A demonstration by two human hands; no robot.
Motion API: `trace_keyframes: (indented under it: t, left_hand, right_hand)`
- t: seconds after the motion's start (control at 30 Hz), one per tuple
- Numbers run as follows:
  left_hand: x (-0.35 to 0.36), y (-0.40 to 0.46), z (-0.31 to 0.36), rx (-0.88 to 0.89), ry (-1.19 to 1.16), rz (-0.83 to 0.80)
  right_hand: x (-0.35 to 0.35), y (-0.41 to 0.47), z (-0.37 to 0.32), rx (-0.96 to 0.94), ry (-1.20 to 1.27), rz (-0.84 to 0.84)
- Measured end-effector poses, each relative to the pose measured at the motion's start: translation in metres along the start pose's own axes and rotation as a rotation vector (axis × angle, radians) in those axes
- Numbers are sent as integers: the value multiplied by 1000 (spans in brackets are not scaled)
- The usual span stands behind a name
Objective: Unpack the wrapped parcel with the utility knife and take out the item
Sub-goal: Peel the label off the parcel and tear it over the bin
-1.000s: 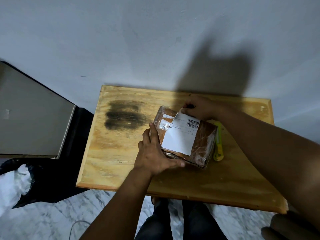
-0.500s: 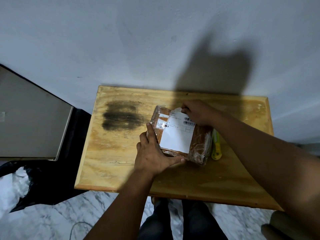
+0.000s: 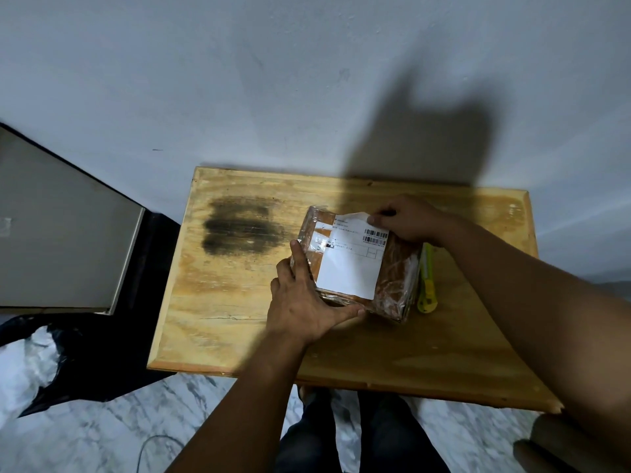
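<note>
A brown parcel (image 3: pixel 396 278) wrapped in clear film lies on the wooden table (image 3: pixel 239 319), a white shipping label (image 3: pixel 348 268) on its top face. My left hand (image 3: pixel 304 302) grips the parcel's near left corner, index finger along the left side and thumb along the near edge. My right hand (image 3: pixel 406 220) pinches the label's far right corner, which is lifted and curled off the parcel. A yellow-green utility knife (image 3: pixel 426 285) lies on the table just right of the parcel, partly hidden by it.
A dark burn-like stain (image 3: pixel 239 230) marks the table left of the parcel. A grey wall stands right behind the table. A grey panel (image 3: pixel 61 233) and a black bag (image 3: pixel 85 353) sit on the floor at left. My legs (image 3: pixel 341 435) show below the table's near edge.
The parcel has shifted slightly and settled flatter on the table. My right hand has peeled the label's far corner further up; my left hand keeps its grip.
</note>
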State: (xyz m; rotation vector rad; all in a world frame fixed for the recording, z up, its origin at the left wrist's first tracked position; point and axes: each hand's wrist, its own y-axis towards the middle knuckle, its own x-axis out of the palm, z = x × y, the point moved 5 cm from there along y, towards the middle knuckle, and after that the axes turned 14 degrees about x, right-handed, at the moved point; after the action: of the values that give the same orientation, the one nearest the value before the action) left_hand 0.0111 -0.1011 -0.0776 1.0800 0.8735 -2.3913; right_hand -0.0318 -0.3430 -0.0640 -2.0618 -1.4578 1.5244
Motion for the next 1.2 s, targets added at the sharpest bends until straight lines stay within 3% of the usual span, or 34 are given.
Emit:
trace_keyframes:
  t: [0.1,0.27,0.47,0.6,0.7,0.8,1.0,1.2]
  left_hand:
    - [0,1,-1,-6,0,2]
    - [2,0,0,-9,-2,17]
    - [2,-1,1,-12,9,26]
    - [2,-1,1,-13,19,27]
    - [2,-1,0,-13,22,27]
    - [2,0,0,-10,18,35]
    - [4,0,2,-39,14,43]
    - [3,1,5,-69,14,57]
  right_hand:
    - [2,2,6,41,123,23]
    - [10,-3,6,-113,197,215]
    - [19,-14,4,-320,85,466]
    - [16,-18,3,-346,106,472]
    - [8,-15,5,-254,207,324]
    - [8,-8,10,-176,113,222]
    - [10,-11,7,-176,236,407]
    - [24,-28,3,-306,88,626]
